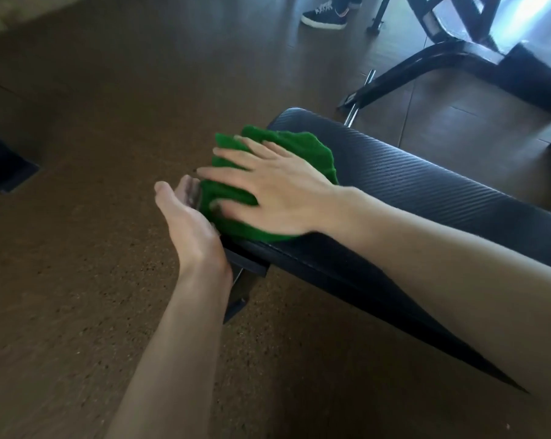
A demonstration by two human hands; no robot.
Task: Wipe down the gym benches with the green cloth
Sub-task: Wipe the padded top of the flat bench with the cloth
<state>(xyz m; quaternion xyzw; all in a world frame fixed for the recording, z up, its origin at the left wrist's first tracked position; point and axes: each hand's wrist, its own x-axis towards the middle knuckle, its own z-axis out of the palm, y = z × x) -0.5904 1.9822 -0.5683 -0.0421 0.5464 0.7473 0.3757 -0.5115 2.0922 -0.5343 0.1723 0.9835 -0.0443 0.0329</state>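
The green cloth (277, 160) is lying bunched at the end of the black bench (426, 188), pressed flat by the right hand (277, 185), fingers spread straight. The left hand (185, 213) is cupping beside the edge, fingers relaxed, holding nothing. Overhanging cloth could be slipping off onto the floor (93, 280). Motion blur is hiding the thumb; the bench's far end is cut off.

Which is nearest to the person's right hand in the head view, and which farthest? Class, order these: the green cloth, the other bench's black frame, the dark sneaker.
1. green cloth: directly under the right hand.
2. black frame: upper right, on the floor.
3. dark sneaker: top edge, farthest.
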